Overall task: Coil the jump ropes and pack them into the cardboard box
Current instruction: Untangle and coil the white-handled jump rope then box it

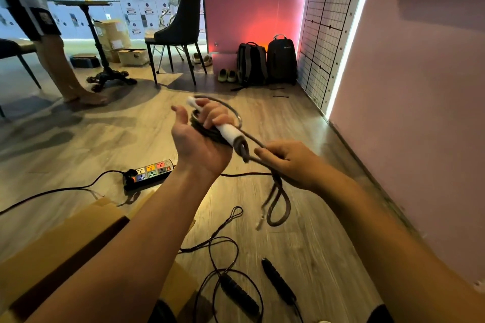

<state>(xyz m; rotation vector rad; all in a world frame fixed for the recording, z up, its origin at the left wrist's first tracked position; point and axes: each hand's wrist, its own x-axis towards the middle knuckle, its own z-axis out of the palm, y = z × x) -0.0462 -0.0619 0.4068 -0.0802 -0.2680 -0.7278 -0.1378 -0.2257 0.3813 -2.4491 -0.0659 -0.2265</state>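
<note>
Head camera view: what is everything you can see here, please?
white-handled rope: one, grey cord, partly coiled in the left hand, tail hanging from the right
black-handled rope: one, black, loose on the near floor
box: one, brown cardboard, floor at lower left
power strip: one, black with coloured sockets, floor past the box
chair: one, black, far middle
table: one, dark pedestal, far left
backpacks: two, dark, against the red wall
shoes: one pair, pale green, beside the backpacks
other person: one, bare legs, by the table
left hand: one, grips handle and coil
right hand: one, pinches the cord
</note>
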